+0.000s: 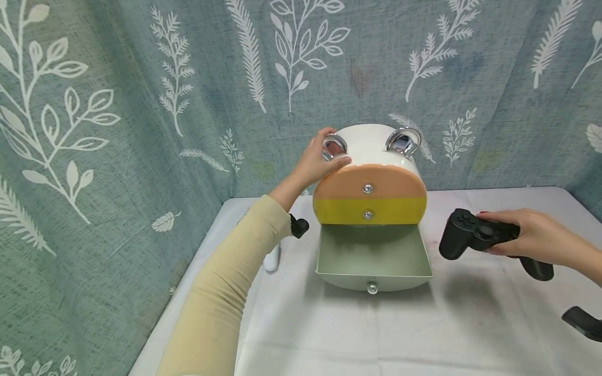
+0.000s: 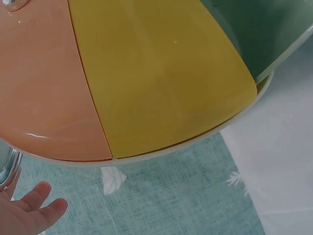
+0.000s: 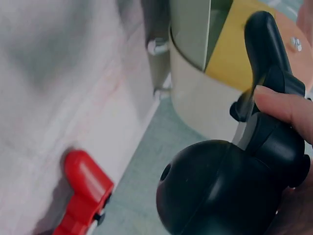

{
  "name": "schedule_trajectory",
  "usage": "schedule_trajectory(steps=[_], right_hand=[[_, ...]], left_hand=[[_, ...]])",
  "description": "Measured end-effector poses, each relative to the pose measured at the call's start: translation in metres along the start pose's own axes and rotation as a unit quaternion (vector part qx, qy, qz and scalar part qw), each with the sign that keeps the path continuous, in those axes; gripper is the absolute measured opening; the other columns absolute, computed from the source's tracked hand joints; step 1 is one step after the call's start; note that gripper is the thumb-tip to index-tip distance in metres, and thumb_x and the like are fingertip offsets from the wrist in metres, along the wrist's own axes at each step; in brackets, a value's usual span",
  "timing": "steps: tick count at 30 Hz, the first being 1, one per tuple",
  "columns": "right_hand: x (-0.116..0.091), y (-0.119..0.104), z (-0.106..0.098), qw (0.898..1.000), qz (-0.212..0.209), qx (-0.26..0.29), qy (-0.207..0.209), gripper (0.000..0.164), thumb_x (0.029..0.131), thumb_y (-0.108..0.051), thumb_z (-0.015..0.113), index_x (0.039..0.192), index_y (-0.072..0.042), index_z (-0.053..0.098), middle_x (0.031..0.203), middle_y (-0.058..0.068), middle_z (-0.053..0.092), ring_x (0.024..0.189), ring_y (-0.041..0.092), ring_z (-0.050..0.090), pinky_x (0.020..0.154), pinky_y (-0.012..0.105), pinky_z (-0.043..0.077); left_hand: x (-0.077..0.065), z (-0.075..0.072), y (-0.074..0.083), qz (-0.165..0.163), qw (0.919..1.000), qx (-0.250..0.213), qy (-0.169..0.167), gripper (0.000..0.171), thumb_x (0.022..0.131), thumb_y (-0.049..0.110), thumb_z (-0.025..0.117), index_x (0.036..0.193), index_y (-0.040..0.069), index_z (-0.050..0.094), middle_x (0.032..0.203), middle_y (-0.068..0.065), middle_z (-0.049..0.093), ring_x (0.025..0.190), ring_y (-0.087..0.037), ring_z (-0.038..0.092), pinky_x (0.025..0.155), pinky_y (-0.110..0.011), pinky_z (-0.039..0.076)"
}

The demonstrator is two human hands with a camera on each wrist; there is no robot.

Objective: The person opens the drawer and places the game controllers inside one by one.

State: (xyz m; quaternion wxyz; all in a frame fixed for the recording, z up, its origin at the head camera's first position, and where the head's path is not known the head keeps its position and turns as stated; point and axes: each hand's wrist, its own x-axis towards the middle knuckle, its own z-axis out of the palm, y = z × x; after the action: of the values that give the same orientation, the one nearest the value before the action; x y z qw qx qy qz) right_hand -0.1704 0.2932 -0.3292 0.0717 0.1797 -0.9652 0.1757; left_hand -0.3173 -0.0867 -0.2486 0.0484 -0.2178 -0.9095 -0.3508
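A round-fronted drawer box (image 1: pixel 369 143) stands on the table, white on top with two chrome rings. Its orange drawer (image 1: pixel 343 183) and yellow drawer (image 1: pixel 340 211) are closed. The green bottom drawer (image 1: pixel 376 256) is pulled out, with nothing visible inside. My left hand (image 1: pixel 320 159) holds the box's upper left, thumb on the top and fingers around the left chrome ring (image 1: pixel 340 140); some fingers stretch loosely in the left wrist view. Right of the box, my right hand (image 1: pixel 541 235) grips a black game controller (image 1: pixel 456 235) above the table.
A red-ended object (image 3: pixel 85 178) lies on the table in the right wrist view. At the right edge is a curved black object (image 1: pixel 583 322). A white object (image 1: pixel 271 261) is partly hidden by the left sleeve. A leaf-patterned curtain (image 1: pixel 282 78) hangs behind the table.
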Motion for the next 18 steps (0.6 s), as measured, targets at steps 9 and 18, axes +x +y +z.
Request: schedule_trajectory(steps=[9,18], right_hand=[[0.012,-0.022,0.000,0.998,0.007,0.046,-0.044,0.070,0.066,-0.033,0.082,0.125,-0.006,0.056,0.107,0.015,0.065,0.086,0.023,0.059,0.067,0.034,0.042],[0.025,-0.037,0.003,0.995,0.011,0.071,-0.073,0.071,0.067,-0.032,0.081,0.127,-0.003,0.054,0.103,0.013,0.066,0.081,0.019,0.057,0.063,0.033,0.041]], left_hand=[[-0.001,0.001,0.001,-0.003,1.0000,0.003,0.004,0.075,0.081,0.043,0.067,0.139,0.026,0.024,0.141,-0.010,0.030,0.125,-0.027,0.037,0.099,-0.048,0.034],[-0.001,0.000,0.000,-0.001,1.0000,0.001,0.001,0.076,0.081,0.043,0.067,0.140,0.025,0.023,0.141,-0.010,0.029,0.125,-0.027,0.037,0.099,-0.048,0.034]])
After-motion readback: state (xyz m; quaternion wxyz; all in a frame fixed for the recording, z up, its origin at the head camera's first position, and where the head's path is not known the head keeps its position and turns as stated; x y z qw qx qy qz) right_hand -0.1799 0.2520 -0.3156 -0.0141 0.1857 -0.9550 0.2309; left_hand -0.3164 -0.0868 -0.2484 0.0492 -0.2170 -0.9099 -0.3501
